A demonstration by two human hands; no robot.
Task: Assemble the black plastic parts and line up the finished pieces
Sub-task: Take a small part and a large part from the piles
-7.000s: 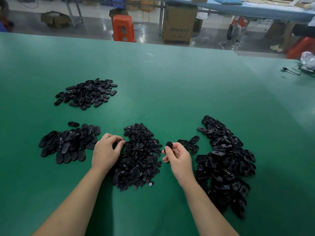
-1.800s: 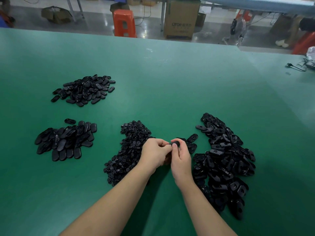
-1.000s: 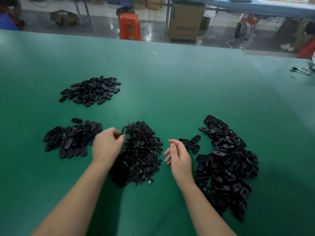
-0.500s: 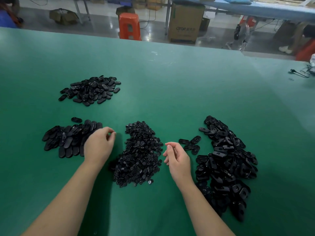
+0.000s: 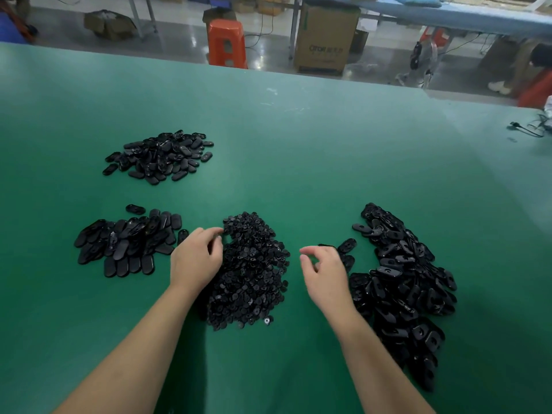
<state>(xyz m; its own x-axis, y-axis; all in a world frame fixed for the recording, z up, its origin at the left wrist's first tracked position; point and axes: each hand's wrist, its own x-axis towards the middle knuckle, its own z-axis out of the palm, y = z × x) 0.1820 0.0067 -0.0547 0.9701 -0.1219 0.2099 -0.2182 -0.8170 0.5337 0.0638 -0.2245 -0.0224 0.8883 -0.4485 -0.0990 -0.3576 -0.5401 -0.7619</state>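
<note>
A heap of small black parts (image 5: 251, 273) lies in the middle of the green table (image 5: 298, 150). My left hand (image 5: 195, 258) rests at its left edge, loosely curled fingertips touching the top of the heap, with nothing seen held. To the left, finished oval pieces (image 5: 125, 243) lie partly in rows, and one oval piece (image 5: 182, 235) sits just beside my left hand. My right hand (image 5: 325, 270) hovers empty with relaxed, slightly curled fingers, next to a few loose ovals (image 5: 347, 245). A large pile of black oval shells (image 5: 400, 282) lies on the right.
Another pile of black ovals (image 5: 161, 156) sits further back on the left. A black cable (image 5: 525, 130) lies at the far right edge. Beyond the table stand an orange stool (image 5: 227, 43) and a cardboard box (image 5: 325, 40).
My left hand has moved right from the finished ovals to the small-parts heap, leaving one oval beside the rows. My right hand has shifted slightly toward the loose ovals, still empty.
</note>
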